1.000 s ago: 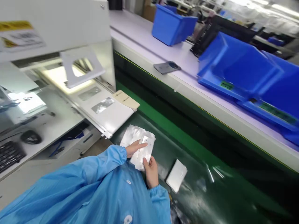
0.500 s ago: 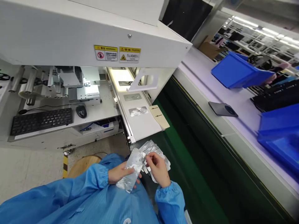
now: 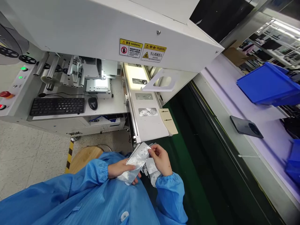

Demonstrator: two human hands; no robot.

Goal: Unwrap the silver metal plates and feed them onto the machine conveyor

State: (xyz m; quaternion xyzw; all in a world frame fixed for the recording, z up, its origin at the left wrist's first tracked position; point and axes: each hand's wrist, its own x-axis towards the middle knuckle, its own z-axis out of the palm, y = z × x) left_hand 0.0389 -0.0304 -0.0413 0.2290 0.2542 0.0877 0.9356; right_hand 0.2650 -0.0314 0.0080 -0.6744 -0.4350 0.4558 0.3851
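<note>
My left hand grips a silver foil pouch from below, holding it tilted in front of my chest. My right hand pinches the pouch's upper right edge. Under my right hand lies a small stack of more silver pouches on the dark green conveyor belt. Both arms wear blue smock sleeves. Just beyond the pouch is the white outfeed tray of a machine, with one silver pouch lying on it.
A white machine housing with warning labels hangs over a keyboard and mouse. A tan card rests at the tray's edge. Blue bins and a dark flat device sit on the right-hand bench. A wooden stool stands below left.
My head has turned left toward the machine. My left hand lifted one pouch off the stack, and my right hand moved to pinch its top edge.
</note>
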